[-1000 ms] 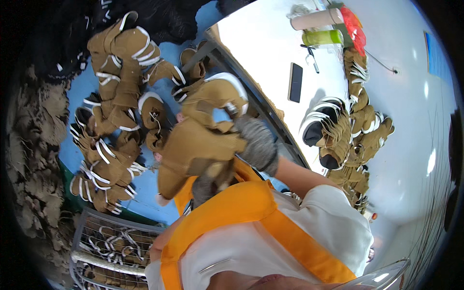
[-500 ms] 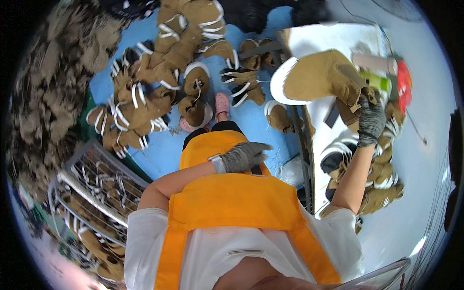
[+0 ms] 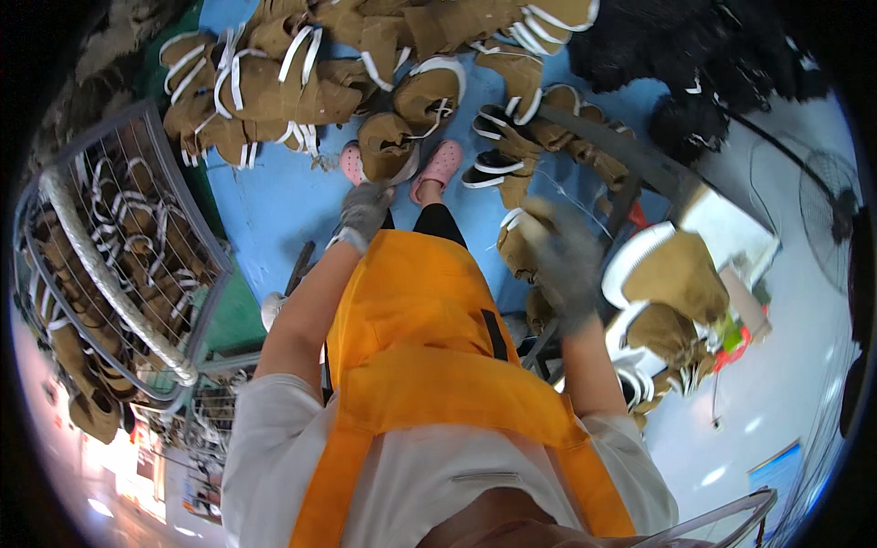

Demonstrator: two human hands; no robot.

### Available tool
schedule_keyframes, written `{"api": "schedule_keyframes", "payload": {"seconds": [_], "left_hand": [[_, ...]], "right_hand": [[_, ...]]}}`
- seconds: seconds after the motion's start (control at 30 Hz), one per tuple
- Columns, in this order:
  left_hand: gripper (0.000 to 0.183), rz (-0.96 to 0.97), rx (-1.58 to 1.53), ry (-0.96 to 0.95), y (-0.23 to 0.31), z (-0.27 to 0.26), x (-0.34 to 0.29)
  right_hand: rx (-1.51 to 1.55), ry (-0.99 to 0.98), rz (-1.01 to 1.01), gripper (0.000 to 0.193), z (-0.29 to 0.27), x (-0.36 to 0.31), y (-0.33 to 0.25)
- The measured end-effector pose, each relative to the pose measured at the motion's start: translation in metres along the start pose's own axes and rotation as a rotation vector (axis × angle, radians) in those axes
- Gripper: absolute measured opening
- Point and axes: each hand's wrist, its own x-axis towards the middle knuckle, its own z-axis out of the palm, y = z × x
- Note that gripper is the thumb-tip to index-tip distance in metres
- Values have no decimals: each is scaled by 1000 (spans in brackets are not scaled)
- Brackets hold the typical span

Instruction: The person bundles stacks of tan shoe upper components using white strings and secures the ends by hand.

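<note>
My left hand (image 3: 365,214), in a grey glove, hangs low beside a tan boot (image 3: 387,146) lying by the pink clogs (image 3: 440,163) on my feet. Its fingers are partly hidden, and whether they touch the boot does not show. Out to the right, my gloved right hand (image 3: 565,265) is smeared by motion. A tan boot with a white sole rim (image 3: 519,248) lies close to its left. Beyond that hand, another tan boot with a white sole (image 3: 681,274) rests on the white tabletop, touched by neither hand.
Many tan boots (image 3: 301,87) with white straps lie on the blue floor ahead. At left stands a wire cage cart (image 3: 151,274) filled with more. A dark metal bar (image 3: 607,146) crosses near the white table (image 3: 731,224). Black material (image 3: 694,73) is heaped at far right.
My right hand has let go of the tan boot, now on the table, and swung left off the tabletop. My left hand has moved from my apron toward my feet. The view has turned left.
</note>
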Motion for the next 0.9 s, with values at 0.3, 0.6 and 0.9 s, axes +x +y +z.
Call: {"api": "schedule_keyframes", "payload": {"seconds": [0.3,0.6,0.9], "left_hand": [[35,42,440,176,-5,86,200],[28,-118,58,141,-32,95,201],[26,-160,-853,180,-51,118,201]], "right_hand": [[678,-249,391,50,386,197,65],[263,-234,13,30,373,183,64],[-299,-314,-387,29,343,177,1]]}}
